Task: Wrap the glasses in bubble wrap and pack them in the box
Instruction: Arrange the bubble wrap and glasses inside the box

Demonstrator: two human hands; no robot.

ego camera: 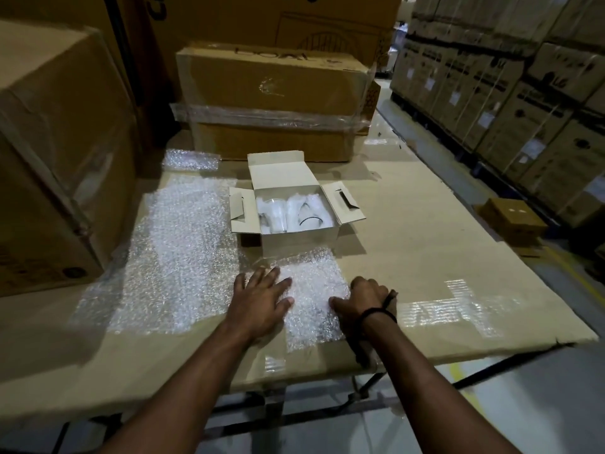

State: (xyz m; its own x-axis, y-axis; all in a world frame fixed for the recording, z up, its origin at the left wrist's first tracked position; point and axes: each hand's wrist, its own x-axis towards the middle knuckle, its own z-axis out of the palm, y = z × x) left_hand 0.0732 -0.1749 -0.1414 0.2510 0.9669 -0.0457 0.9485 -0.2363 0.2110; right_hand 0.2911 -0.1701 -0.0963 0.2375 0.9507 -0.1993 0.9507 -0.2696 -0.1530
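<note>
Wrap sheet (311,286) at bench (425,244) front edge: L hand (262,299) spread flat, R hand (366,298) curled, pinch unclear; smooth fully b4 adding glass (276,214).

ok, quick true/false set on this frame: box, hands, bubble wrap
1. The white box stands open. True.
2. The left hand lies flat on the small bubble wrap sheet. True.
3. The white box is empty. False: wrapped glasses lie inside it.
4. The large bubble wrap sheet lies to the right of the white box. False: it lies to the left of it.
5. A glass lies on the small bubble wrap sheet between the hands. False: no glass shows there; the right hand sits at its right edge, fingers curled.
</note>
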